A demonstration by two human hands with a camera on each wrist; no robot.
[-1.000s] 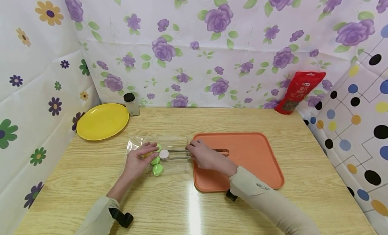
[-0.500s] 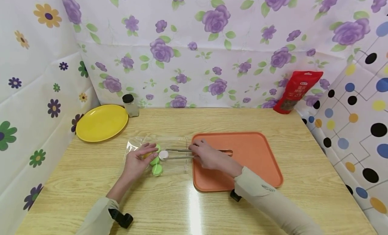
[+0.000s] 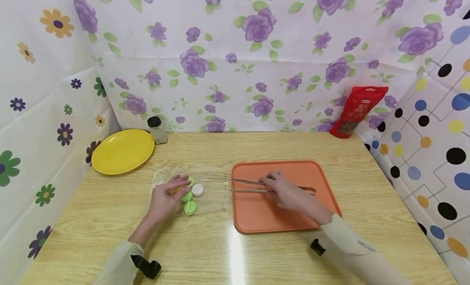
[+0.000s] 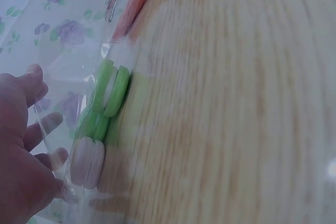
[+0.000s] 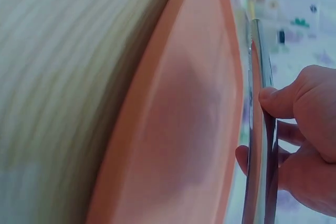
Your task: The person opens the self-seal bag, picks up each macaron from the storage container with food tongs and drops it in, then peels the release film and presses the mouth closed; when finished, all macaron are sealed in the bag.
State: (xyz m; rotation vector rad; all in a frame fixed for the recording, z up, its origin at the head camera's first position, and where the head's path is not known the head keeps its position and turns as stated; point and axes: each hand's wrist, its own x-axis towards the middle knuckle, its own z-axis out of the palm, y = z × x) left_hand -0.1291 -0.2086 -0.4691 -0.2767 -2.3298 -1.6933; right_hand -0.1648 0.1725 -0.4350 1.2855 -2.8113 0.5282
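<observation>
My left hand (image 3: pixel 166 197), fingers bent, holds up the film of a clear plastic bag (image 3: pixel 211 203) lying on the table. Inside the bag are several green macarons (image 3: pixel 190 208) and a white macaron (image 3: pixel 197 190); something yellow is partly hidden under the fingers. In the left wrist view, the white macaron (image 4: pixel 87 162) stands below the green ones, close to my fingertips. My right hand (image 3: pixel 285 191) grips metal tongs (image 3: pixel 249 191) over the orange tray (image 3: pixel 253 223). Nothing sits between the tongs' tips, which lie just right of the bag's right edge.
A yellow oval plate (image 3: pixel 123 152) lies at the back left, beside a small jar with a black lid (image 3: pixel 158 130). At the back right, a red pouch (image 3: pixel 358 112) leans against the flowered cloth (image 3: pixel 220 72).
My right hand has drawn the tongs rightward, away from the white macaron and out of the bag. The white macaron stays beside the green ones. The left hand has kept its place.
</observation>
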